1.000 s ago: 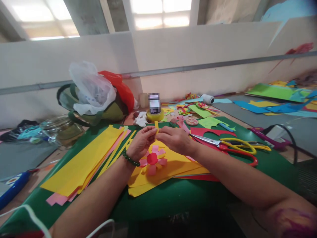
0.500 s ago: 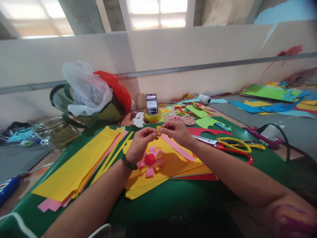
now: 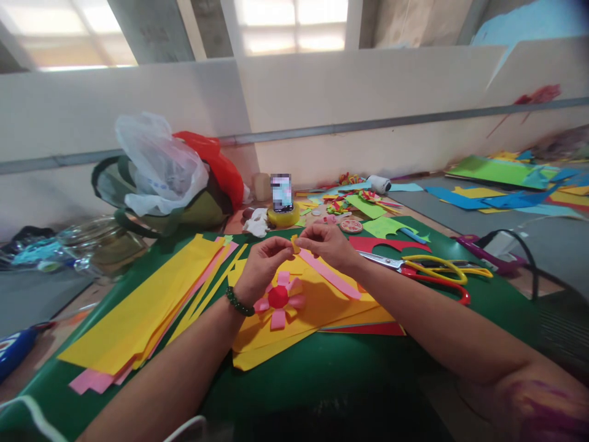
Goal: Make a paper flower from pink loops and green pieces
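Shows a tan bench (image 3: 40,355), overlaid along its near part by a green mat (image 3: 331,374). Bears, on the mat at left, a long yellow paper stack (image 3: 147,307) over pink sheets (image 3: 99,379), then narrow yellow strips (image 3: 200,301); in the middle, overlapping yellow sheets (image 3: 331,307); at right, a red cut sheet (image 3: 391,245) and scissors (image 3: 384,261). Holds, towards the back, a dark green bag (image 3: 202,212), crumpled white tissue (image 3: 255,224), a yellow tape roll (image 3: 283,216), paper scraps (image 3: 368,206) and, too small to be sure, perhaps a white spool (image 3: 380,184).

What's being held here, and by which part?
The left hand and right hand pinch a small yellow paper strip from either side, below its free upper end; the exact grip is partly hidden.
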Action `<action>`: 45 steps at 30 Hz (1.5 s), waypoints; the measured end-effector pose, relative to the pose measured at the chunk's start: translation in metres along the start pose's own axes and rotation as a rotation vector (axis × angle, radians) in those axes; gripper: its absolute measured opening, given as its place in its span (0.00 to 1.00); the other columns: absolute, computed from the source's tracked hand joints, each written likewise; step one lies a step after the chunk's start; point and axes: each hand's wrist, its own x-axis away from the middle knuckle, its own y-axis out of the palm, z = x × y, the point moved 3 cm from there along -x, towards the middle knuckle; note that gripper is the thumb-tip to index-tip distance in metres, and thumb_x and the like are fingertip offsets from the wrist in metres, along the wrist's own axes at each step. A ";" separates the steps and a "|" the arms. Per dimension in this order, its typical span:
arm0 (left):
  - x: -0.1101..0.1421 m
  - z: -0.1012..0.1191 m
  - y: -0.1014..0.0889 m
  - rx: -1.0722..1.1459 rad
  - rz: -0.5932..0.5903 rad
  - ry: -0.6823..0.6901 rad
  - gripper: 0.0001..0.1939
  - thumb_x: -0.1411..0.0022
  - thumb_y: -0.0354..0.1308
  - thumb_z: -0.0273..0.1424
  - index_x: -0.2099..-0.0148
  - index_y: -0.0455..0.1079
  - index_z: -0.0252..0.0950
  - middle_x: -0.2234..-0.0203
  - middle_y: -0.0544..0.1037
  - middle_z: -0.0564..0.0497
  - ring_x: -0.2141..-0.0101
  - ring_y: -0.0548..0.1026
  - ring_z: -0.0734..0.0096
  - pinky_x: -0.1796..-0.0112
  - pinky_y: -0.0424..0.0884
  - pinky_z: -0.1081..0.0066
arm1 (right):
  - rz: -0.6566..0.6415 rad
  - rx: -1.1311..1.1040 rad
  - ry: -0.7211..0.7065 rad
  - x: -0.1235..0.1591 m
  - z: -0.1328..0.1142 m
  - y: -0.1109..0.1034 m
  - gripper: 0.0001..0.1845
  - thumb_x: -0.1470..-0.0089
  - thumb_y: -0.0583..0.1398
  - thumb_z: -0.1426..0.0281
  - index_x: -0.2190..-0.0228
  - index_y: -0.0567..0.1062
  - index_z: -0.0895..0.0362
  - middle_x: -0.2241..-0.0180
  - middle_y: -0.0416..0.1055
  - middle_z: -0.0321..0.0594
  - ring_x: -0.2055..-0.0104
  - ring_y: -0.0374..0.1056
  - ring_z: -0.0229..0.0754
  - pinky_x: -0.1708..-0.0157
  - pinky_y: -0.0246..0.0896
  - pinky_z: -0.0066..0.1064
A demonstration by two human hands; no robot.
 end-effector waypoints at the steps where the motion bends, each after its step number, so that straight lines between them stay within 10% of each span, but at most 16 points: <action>1: 0.000 0.000 0.000 -0.003 -0.002 0.005 0.11 0.60 0.71 0.33 0.75 0.73 0.35 0.78 0.75 0.54 0.74 0.71 0.73 0.67 0.69 0.71 | -0.005 -0.011 0.008 0.000 0.001 0.000 0.22 0.63 0.69 0.53 0.80 0.70 0.57 0.83 0.63 0.29 0.82 0.56 0.30 0.84 0.50 0.25; 45: 0.004 -0.002 0.005 0.056 -0.051 -0.029 0.12 0.57 0.71 0.34 0.74 0.71 0.35 0.77 0.77 0.53 0.73 0.75 0.72 0.64 0.72 0.69 | 0.061 -0.151 -0.082 0.002 0.010 0.006 0.24 0.64 0.71 0.58 0.73 0.65 0.54 0.74 0.65 0.30 0.73 0.64 0.33 0.72 0.63 0.28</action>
